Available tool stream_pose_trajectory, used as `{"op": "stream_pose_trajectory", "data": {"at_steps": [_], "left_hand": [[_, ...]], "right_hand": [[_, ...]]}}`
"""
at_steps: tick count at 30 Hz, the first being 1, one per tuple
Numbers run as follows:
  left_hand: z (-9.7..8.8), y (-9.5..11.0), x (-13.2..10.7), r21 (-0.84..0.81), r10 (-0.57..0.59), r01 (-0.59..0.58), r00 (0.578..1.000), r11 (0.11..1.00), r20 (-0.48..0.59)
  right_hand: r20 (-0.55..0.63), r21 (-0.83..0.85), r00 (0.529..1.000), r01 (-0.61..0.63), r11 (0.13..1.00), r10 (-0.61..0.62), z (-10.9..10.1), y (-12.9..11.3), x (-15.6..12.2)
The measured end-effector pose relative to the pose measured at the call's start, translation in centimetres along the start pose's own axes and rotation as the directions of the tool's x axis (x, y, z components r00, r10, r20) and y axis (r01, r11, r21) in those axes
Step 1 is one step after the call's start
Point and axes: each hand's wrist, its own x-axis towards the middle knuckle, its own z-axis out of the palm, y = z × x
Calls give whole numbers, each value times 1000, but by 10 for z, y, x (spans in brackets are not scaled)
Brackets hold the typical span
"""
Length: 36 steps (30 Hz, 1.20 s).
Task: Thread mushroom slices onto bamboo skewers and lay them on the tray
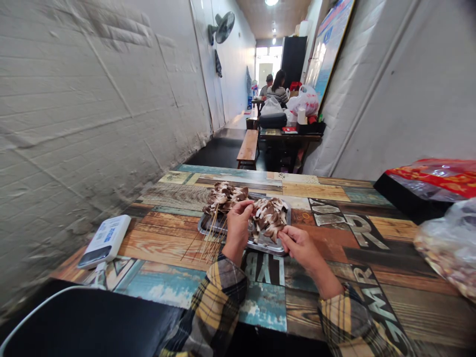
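Note:
A metal tray [206, 226] lies on the painted wooden table [334, 238]. On it sit a pile of skewered meat [224, 195] with sticks [208, 238] pointing toward me, and a heap of loose meat pieces [270, 214]. My left hand [238, 225] hovers over the tray with fingers pinched on a meat piece at the heap's left side. My right hand [299, 245] is at the tray's near right edge, fingers closed on a thin skewer or piece that I cannot make out clearly.
A white electronic scale [105, 240] sits at the table's left. Plastic bags [446, 243] and a red-topped black box [424, 186] lie at the right. A brick wall [85, 114] runs along the left. Further back stand a bench [248, 147], another table [290, 133] and seated people [277, 88].

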Motion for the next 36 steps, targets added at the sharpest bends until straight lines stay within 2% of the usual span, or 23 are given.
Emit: {"op": "stream_pose_trajectory", "data": {"at_steps": [10,21,31,33,36], "left_hand": [[0,2,-2,140,86,-89,996,986,31],[1,5,-1,217,81,-94,995,972,66],[0,3,-2,308,94,-143,981,941,168],[0,3,-3,283,83,-128,983,951,165],[-1,6,-4,92,10,-21,992,996,123]], "right_hand": [[18,-40,1000,13,999,-12,-1,2,1],[-5,-64,999,38,997,-39,0,-1,0],[-57,-94,996,65,993,-70,5,9,3],[-57,-70,996,66,995,-70,6,12,4],[-50,7,998,50,999,-49,7,13,4]]}}
